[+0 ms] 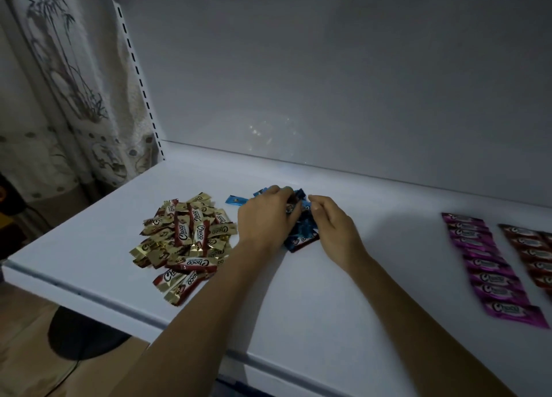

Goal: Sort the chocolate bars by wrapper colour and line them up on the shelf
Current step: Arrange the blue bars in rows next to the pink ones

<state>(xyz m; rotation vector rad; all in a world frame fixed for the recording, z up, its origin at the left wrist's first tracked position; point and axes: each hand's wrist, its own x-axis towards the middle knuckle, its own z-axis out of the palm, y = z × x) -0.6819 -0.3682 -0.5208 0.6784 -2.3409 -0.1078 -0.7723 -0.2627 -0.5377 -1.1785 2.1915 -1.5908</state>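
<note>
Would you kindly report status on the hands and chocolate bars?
Left hand and right hand both gripping blue-wrapped chocolate bars. Gold-wrapped bars heaped left; purple row, red row lined up right. Nothing obstructing.

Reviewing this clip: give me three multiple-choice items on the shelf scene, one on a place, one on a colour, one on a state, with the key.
1. Where does the gold pile lie on the shelf?
A. to the left of the left hand
B. at the shelf's right end
C. against the back wall

2. What colour are the bars between the left hand and the right hand?
A. green
B. blue
C. orange

3. How do the purple bars lie?
A. in a loose heap
B. in a lined-up row
C. stacked in a box

Key: 1 A, the gold pile sits on the shelf's left part, with both hands to its right. 2 B, the blue bars show between the fingers. 3 B, they overlap one after another in a straight row.
</note>
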